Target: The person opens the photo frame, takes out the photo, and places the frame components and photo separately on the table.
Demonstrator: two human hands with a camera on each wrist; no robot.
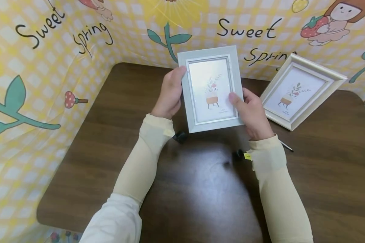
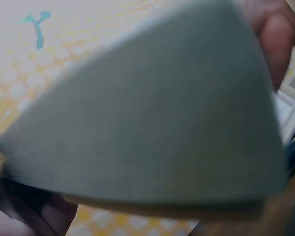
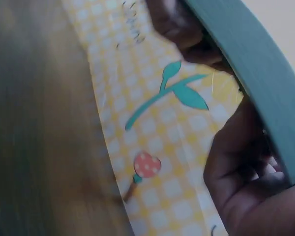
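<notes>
A pale grey-blue picture frame is held up above the table, its print of a flowering plant in an orange pot facing the head camera. The left hand grips its left side, with the thumb along the edge. On the opposite side the right hand grips it, thumb lying over the front and fingers behind. In the left wrist view the frame's surface fills most of the picture, blurred. The right wrist view shows the frame's edge with curled fingers behind it.
A cream picture frame with a similar print stands tilted at the right of the dark wooden table. A thin pen-like stick lies near the right wrist. Yellow checked cloth hangs behind and at the left.
</notes>
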